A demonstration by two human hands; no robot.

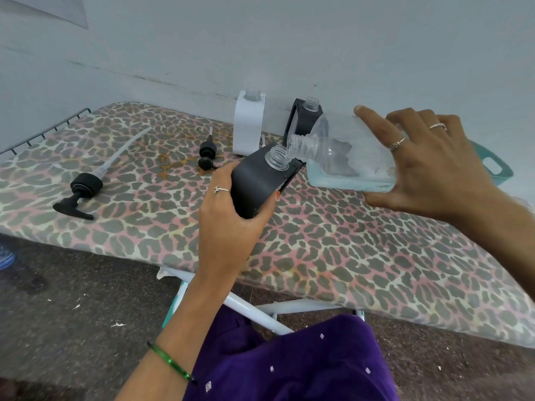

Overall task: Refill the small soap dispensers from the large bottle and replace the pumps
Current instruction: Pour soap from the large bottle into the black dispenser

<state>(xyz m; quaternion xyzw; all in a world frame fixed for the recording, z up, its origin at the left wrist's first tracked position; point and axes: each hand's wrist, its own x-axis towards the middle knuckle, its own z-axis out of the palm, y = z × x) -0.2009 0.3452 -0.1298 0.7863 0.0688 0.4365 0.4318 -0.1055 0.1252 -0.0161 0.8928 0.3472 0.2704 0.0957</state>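
My left hand (231, 209) grips a small black dispenser (257, 180), tilted to the right, its clear threaded neck uncapped. My right hand (428, 166) holds the large clear bottle (347, 157) on its side, its open mouth touching the black dispenser's neck. Pale blue soap lies along the large bottle's lower side. A white dispenser (248, 125) and another black dispenser (305, 117) stand uncapped by the wall. A large black pump (84, 189) with a long tube lies at the left; two small black pumps (208, 153) lie near the middle.
Everything sits on an ironing board with a leopard-print cover (362, 256) against a pale wall. A wire rack (43, 134) ends the board at the left. A teal basket (492, 166) shows behind my right hand. White board legs (254, 311) stand below.
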